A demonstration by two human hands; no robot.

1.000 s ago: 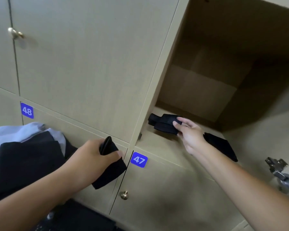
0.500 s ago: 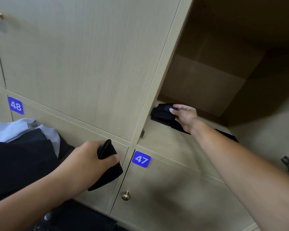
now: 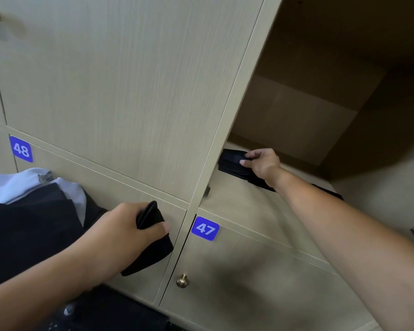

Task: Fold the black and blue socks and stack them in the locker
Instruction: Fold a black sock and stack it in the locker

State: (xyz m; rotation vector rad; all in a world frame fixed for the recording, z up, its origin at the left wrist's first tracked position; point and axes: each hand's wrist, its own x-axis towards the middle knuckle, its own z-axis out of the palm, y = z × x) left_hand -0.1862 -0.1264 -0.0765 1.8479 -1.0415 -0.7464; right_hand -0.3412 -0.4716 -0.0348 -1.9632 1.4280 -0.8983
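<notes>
A folded black sock [image 3: 233, 163] is lying on the floor of the open locker [image 3: 296, 111], right by its left wall and front edge. The right hand [image 3: 263, 163] is pinching it. Behind it the locker is looking dark and roomy. The left hand [image 3: 132, 225] is gripping another black sock [image 3: 151, 249] outside, in front of the closed doors beside label 47 [image 3: 205, 228]. Maybe more dark cloth is lying under the right arm.
</notes>
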